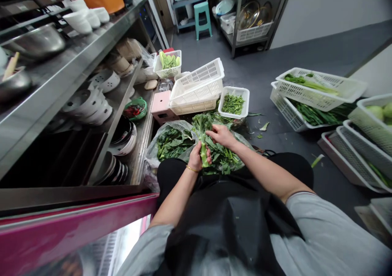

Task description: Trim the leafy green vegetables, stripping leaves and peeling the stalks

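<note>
A leafy green vegetable with a thick pale stem (203, 155) stands nearly upright in my left hand (196, 157), whose fingers wrap round its lower end. Dark frilly leaves spread from its top. My right hand (223, 136) is closed at the upper right side of the stem, with thumb and fingertips together against it; whatever they pinch is too small to make out. Below both hands, between my knees, loose leafy greens (225, 159) lie in an open clear plastic bag (183, 125).
White baskets (196, 102) and a small basket of cut greens (234, 102) stand just ahead. At right are baskets of vegetables (321, 89). A steel shelf unit (92, 43) with bowls runs along my left. Leaf scraps (265, 126) lie on the floor.
</note>
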The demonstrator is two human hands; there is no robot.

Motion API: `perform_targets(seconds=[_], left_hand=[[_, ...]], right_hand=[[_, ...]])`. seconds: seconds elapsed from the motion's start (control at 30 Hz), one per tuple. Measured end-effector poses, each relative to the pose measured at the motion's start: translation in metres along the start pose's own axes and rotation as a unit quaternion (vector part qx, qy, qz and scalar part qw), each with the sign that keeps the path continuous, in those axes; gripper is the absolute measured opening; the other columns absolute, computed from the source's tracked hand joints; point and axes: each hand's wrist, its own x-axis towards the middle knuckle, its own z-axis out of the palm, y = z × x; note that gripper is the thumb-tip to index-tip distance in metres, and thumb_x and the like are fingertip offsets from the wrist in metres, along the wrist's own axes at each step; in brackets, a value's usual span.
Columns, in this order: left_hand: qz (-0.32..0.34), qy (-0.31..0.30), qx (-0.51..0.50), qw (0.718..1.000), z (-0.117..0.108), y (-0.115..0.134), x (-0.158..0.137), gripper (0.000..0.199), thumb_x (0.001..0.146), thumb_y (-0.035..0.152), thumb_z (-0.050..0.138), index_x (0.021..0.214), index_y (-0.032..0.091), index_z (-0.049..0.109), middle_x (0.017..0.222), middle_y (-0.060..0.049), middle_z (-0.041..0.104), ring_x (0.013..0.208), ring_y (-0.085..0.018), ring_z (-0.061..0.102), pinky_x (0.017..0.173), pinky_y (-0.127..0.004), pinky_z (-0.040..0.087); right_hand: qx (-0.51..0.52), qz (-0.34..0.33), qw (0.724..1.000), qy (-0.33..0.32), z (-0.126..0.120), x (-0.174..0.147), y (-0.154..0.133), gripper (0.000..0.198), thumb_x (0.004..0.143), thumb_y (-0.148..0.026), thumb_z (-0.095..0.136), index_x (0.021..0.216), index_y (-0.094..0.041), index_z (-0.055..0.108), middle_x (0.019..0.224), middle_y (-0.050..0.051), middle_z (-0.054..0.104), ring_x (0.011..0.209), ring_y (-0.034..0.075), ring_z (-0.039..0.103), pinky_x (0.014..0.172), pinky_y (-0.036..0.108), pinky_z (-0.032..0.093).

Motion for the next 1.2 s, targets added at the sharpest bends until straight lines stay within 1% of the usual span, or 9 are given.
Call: perform_targets(seconds=[0.17, 0.3, 0.4, 0.57, 0.77, 0.9, 1.07, 1.13, 1.2], left_hand=[[0.011, 0.088, -0.087, 0.992, 0.007, 0.014, 0.002, 0.036, 0.089, 0.047, 0.042, 0.074, 0.016, 0.049, 0.051, 0.002, 0.049, 0.04, -0.009, 0.048, 0.04, -0.02, 0.04], [-0.029, -0.06, -0.107, 0.992, -0.002, 0.029, -0.012, 0.039, 0.091, 0.05, 0.031, 0.073, 0.019, 0.045, 0.049, 0.004, 0.041, 0.03, -0.008, 0.036, 0.03, -0.018, 0.029], [-0.04, -0.162, -0.111, 0.98, -0.003, 0.021, -0.024, 0.039, 0.088, 0.055, 0.032, 0.07, 0.021, 0.04, 0.042, 0.007, 0.032, 0.022, -0.006, 0.021, 0.024, -0.017, 0.02], [-0.083, -0.18, -0.055, 0.979, 0.005, 0.007, -0.021, 0.05, 0.085, 0.063, 0.027, 0.079, 0.019, 0.049, 0.043, 0.004, 0.04, 0.026, -0.012, 0.036, 0.028, -0.022, 0.032], [-0.033, -0.058, -0.015, 0.998, 0.009, 0.021, -0.019, 0.048, 0.083, 0.061, 0.043, 0.086, 0.014, 0.055, 0.057, 0.0, 0.054, 0.036, -0.009, 0.045, 0.036, -0.021, 0.038], [0.029, -0.036, 0.057, 0.997, 0.022, 0.012, -0.026, 0.035, 0.077, 0.048, 0.062, 0.077, 0.016, 0.05, 0.054, 0.003, 0.055, 0.035, -0.008, 0.046, 0.038, -0.021, 0.04], [0.05, 0.011, 0.039, 0.998, 0.036, 0.015, -0.023, 0.035, 0.077, 0.048, 0.063, 0.086, 0.016, 0.051, 0.053, 0.004, 0.052, 0.036, -0.007, 0.045, 0.04, -0.021, 0.04], [0.072, 0.038, 0.034, 0.996, 0.037, 0.021, -0.021, 0.038, 0.078, 0.052, 0.059, 0.089, 0.017, 0.05, 0.054, 0.004, 0.052, 0.038, -0.007, 0.045, 0.042, -0.022, 0.041], [0.104, 0.047, 0.051, 0.992, 0.036, 0.024, -0.021, 0.037, 0.078, 0.051, 0.061, 0.092, 0.019, 0.049, 0.058, 0.004, 0.054, 0.042, -0.008, 0.049, 0.046, -0.022, 0.043]], right_hand=[[-0.131, -0.202, 0.97, -0.027, 0.019, -0.044, -0.016, 0.034, 0.09, -0.044, 0.043, 0.073, -0.018, 0.057, 0.071, 0.005, 0.059, 0.066, 0.014, 0.055, 0.062, 0.025, 0.038], [-0.124, -0.046, 0.98, -0.148, 0.002, -0.048, 0.011, 0.037, 0.076, -0.053, 0.062, 0.084, -0.017, 0.065, 0.068, 0.005, 0.06, 0.064, 0.017, 0.058, 0.059, 0.026, 0.041], [0.078, 0.086, 0.976, -0.183, -0.009, -0.026, 0.018, 0.055, 0.071, -0.057, 0.065, 0.105, -0.015, 0.061, 0.079, 0.006, 0.065, 0.063, 0.017, 0.06, 0.055, 0.027, 0.043], [0.349, 0.077, 0.932, -0.055, 0.005, -0.001, -0.007, 0.041, 0.07, -0.054, 0.066, 0.08, -0.015, 0.058, 0.065, -0.001, 0.06, 0.05, 0.009, 0.05, 0.05, 0.023, 0.041], [-0.015, -0.046, 0.997, 0.06, 0.007, -0.019, -0.016, 0.029, 0.084, -0.037, 0.052, 0.065, -0.015, 0.055, 0.062, 0.003, 0.056, 0.056, 0.012, 0.049, 0.055, 0.025, 0.036], [-0.246, -0.207, 0.946, 0.043, -0.017, -0.042, -0.025, 0.028, 0.088, -0.03, 0.044, 0.068, -0.017, 0.058, 0.068, 0.006, 0.055, 0.061, 0.014, 0.048, 0.057, 0.027, 0.033], [-0.218, -0.353, 0.898, -0.147, -0.027, -0.09, -0.057, 0.032, 0.092, -0.032, 0.038, 0.073, -0.023, 0.062, 0.065, 0.005, 0.056, 0.06, 0.017, 0.048, 0.057, 0.03, 0.035], [-0.176, -0.325, 0.903, -0.22, -0.027, -0.098, -0.06, 0.029, 0.091, -0.036, 0.041, 0.079, -0.025, 0.065, 0.07, 0.004, 0.061, 0.063, 0.017, 0.052, 0.058, 0.029, 0.036], [-0.148, -0.176, 0.951, -0.208, -0.03, -0.09, -0.053, 0.028, 0.088, -0.045, 0.048, 0.083, -0.023, 0.065, 0.069, 0.002, 0.062, 0.06, 0.015, 0.054, 0.056, 0.027, 0.037]])
